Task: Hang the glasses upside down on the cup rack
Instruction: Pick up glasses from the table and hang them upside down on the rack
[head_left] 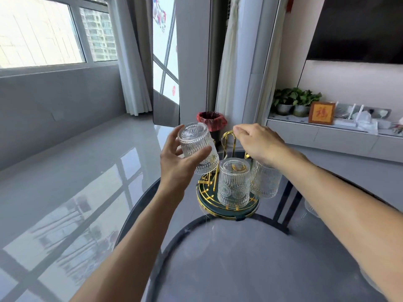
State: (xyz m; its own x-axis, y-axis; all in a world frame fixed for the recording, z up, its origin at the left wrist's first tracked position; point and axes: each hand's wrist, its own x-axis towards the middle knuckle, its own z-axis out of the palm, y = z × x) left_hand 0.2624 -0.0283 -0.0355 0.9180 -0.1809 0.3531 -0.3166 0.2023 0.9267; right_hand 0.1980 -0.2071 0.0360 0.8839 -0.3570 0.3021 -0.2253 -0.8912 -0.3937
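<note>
A gold wire cup rack (226, 140) with a round dark green base (209, 209) stands on a glass table. My left hand (178, 162) grips a ribbed clear glass (196, 144), held upside down and tilted, at the rack's left side. Two more ribbed glasses hang upside down on the rack: one at the front (233, 182), one on the right (265, 179). My right hand (257, 142) hovers over the rack's top loop with fingers curled, partly covering the right glass; whether it touches the loop cannot be told.
The round glass table (239, 258) has a dark rim. A bin with a red liner (211, 120) stands on the floor behind the rack. A low cabinet with plants (294, 101) and a framed picture (321, 113) runs along the right wall.
</note>
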